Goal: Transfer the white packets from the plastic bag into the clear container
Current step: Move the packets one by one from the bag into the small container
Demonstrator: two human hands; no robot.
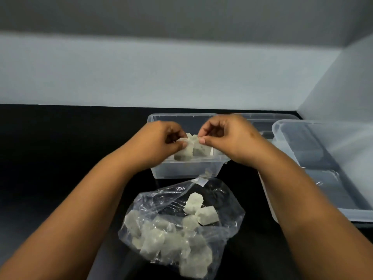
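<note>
A clear rectangular container (181, 171) stands on the black table, just beyond a crumpled plastic bag (226, 201) that lies open in front of me. Several white packets (193, 203) lie inside the bag. Over the container, my left hand (159, 142) and my right hand (230, 138) each pinch a white packet (198, 148); the two packets touch and hang into the container. More white packets sit low in the container, partly hidden by my hands.
To the right, a large clear lid or tray (327, 158) leans over another clear container (262, 122). A grey wall runs behind the table and turns a corner at the right. The table's left half is bare black surface (60, 148).
</note>
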